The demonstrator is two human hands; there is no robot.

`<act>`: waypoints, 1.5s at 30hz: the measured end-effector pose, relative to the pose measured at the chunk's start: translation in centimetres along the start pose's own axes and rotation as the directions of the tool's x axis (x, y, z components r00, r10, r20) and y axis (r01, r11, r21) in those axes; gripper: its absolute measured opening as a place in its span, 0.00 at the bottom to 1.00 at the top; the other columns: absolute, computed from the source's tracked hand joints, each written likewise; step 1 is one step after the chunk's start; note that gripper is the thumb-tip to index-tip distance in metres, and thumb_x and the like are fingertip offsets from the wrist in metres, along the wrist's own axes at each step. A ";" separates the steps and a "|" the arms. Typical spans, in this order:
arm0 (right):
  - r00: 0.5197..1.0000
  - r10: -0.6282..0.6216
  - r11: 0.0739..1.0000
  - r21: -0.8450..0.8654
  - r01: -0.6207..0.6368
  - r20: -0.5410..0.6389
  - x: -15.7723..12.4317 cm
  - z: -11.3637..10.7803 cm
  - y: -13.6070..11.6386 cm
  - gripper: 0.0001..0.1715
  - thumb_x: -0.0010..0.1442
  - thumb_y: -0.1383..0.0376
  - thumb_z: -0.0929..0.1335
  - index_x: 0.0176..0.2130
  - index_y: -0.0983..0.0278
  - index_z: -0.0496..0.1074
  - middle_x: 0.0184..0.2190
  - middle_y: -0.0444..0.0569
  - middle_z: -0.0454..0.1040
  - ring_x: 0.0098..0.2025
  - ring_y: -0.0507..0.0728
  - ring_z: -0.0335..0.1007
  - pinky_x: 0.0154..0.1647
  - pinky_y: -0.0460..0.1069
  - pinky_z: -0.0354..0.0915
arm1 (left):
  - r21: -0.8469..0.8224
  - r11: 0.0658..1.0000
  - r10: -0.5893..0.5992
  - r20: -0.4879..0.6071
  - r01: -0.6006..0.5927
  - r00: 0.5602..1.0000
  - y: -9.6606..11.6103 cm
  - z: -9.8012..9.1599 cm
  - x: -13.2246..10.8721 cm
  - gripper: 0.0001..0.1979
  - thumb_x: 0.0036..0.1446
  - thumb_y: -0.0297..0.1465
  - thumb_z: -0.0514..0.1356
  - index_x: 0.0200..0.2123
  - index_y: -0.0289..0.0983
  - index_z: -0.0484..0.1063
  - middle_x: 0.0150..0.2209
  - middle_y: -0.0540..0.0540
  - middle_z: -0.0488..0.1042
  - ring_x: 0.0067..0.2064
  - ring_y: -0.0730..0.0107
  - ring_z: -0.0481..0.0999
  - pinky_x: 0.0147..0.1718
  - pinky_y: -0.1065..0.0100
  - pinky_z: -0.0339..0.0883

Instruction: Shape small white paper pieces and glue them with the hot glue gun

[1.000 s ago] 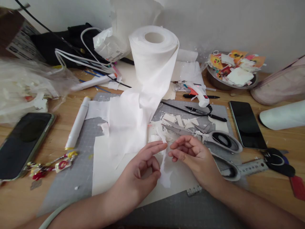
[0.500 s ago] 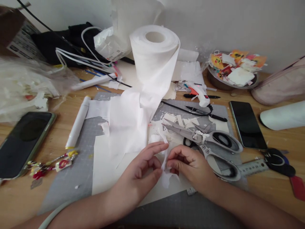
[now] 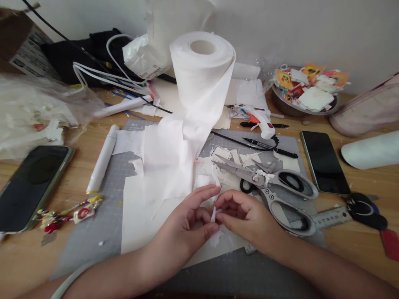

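Between facing fingertips, thin soft white strip (image 3: 213,214); right hand (image 3: 246,216) pinching it, apparently for fine control of limp material. Left hand (image 3: 187,226) curled alongside, likely steadying; whether it grips, cannot tell. Beneath grip, flat off-white sheet (image 3: 137,232), probably work surface. Beyond, upright white roll (image 3: 202,79), loose end toward hands. Right of grip, grey-handled metal scissors (image 3: 257,179), seemingly for easy reach.

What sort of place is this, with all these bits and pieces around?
It looks like a small craft workspace, perhaps at home. Large scissors lie among white scraps on a gray gridded mat, with what appears to be a hot-glue gun just behind.
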State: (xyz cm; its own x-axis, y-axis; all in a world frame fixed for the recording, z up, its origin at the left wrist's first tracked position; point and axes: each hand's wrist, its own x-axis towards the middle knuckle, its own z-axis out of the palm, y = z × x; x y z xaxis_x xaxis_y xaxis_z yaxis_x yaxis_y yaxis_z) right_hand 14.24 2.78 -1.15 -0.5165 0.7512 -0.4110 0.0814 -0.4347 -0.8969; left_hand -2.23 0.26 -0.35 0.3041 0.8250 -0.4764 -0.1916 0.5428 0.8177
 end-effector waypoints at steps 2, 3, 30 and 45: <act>1.000 -0.002 1.000 -0.027 0.002 -0.017 0.0 0.1 0.0 0.04 0.54 0.69 0.67 0.33 0.63 0.67 0.29 0.42 0.70 0.32 0.49 0.67 0.34 0.43 0.63 | -0.016 1.000 -0.022 0.007 0.022 1.000 -0.1 0.1 0.0 0.26 0.45 0.24 0.61 0.50 0.40 0.64 0.28 0.53 0.66 0.26 0.77 0.64 0.27 0.72 0.58; 1.000 -0.008 0.999 -0.043 0.006 -0.030 0.0 0.1 0.0 0.04 0.54 0.70 0.67 0.33 0.63 0.67 0.28 0.41 0.69 0.31 0.48 0.66 0.33 0.43 0.63 | -0.026 0.999 -0.029 0.011 0.030 1.000 -0.1 0.2 0.0 0.27 0.45 0.23 0.62 0.50 0.40 0.64 0.28 0.53 0.66 0.26 0.77 0.64 0.27 0.72 0.58; 0.989 -0.063 0.996 -0.064 0.054 -0.137 0.4 -0.4 -0.5 0.06 0.52 0.68 0.67 0.33 0.63 0.66 0.28 0.43 0.69 0.31 0.50 0.67 0.34 0.46 0.64 | 0.054 0.998 -0.041 -0.028 0.042 0.999 0.5 0.4 0.0 0.28 0.44 0.25 0.61 0.51 0.40 0.65 0.30 0.51 0.69 0.26 0.77 0.64 0.26 0.71 0.58; 0.978 -0.063 0.994 -0.098 0.044 -0.201 0.2 -0.1 -0.1 0.09 0.49 0.70 0.67 0.26 0.62 0.60 0.26 0.41 0.64 0.25 0.48 0.61 0.27 0.44 0.60 | 0.115 0.993 0.015 0.003 -0.015 1.000 0.3 0.0 -0.1 0.24 0.46 0.24 0.59 0.50 0.40 0.67 0.23 0.54 0.64 0.24 0.76 0.61 0.24 0.72 0.56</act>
State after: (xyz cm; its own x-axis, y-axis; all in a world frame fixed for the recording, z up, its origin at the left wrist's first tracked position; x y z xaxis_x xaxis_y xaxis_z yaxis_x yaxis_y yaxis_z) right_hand 14.16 3.02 -1.12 -0.3387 0.8617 -0.3777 0.1411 -0.3504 -0.9259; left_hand -2.34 0.39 -0.09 0.3041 0.8326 -0.4630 -0.0876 0.5084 0.8567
